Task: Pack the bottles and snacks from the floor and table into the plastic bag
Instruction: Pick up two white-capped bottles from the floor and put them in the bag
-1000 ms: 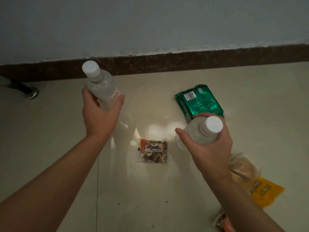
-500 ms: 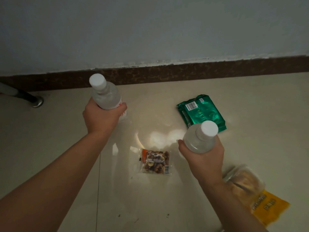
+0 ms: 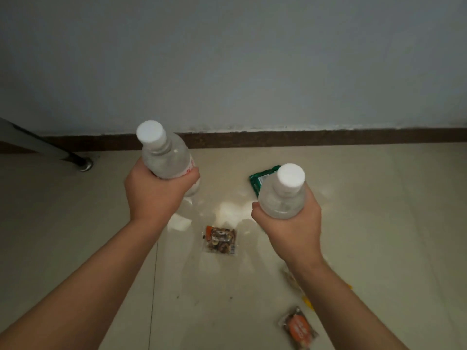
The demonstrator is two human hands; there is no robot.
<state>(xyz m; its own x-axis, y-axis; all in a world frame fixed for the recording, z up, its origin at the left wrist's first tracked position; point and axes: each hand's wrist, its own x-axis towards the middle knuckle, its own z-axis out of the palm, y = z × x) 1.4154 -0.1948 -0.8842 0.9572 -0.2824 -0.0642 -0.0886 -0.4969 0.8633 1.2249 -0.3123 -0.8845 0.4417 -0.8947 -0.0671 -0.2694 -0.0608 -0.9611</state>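
A plain indoor room, probably domestic, is being shown. A dark brown skirting board (image 3: 303,138) is being seen along the back. Above it a bare pale wall (image 3: 252,59) is being dimly lit, below it a pale tiled floor (image 3: 379,223) is being viewed, and near its left end a metal furniture leg (image 3: 38,145) is being borne by that floor.

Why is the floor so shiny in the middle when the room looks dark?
In the head view the room is dim; the glossy floor probably mirrors a light, making the pale glare patch just beyond the nut packet; edges look slightly soft.
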